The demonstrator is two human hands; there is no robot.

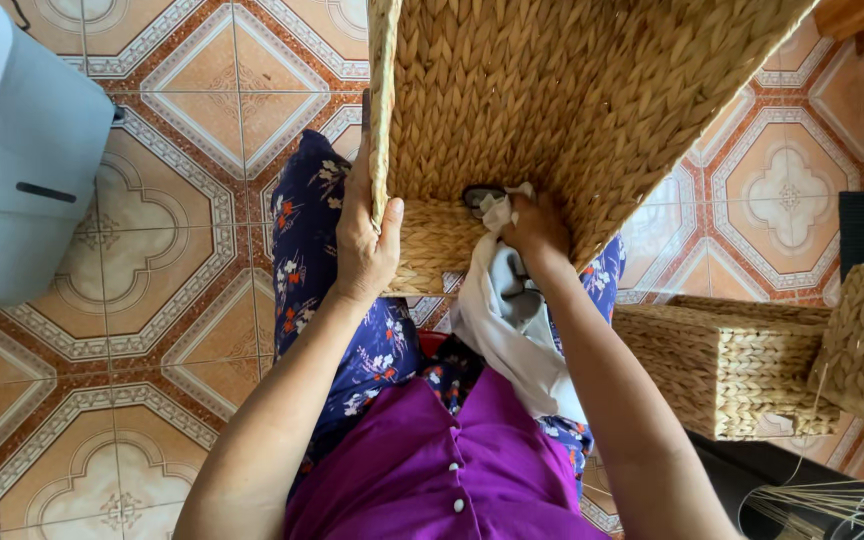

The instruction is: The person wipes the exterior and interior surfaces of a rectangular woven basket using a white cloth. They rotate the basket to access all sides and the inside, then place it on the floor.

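I'm seeing my left hand (365, 232) gripping the rim of the big woven basket (542, 100), thumb inside, fingers wrapped over the edge and mostly hidden. My right hand (535, 226) is reaching inside, fingers bunched on a white cloth (505, 310) trailing to my lap; something dark beside it I cannot make out. The basket's top is running out of view. Farther right, smaller woven boxes (727, 365) are sitting on the tiled floor (152, 300).

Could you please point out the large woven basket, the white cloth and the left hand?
Large woven basket (552, 90), head view, braided wall.
White cloth (507, 310), head view, hanging part.
Left hand (364, 245), head view, back of hand.
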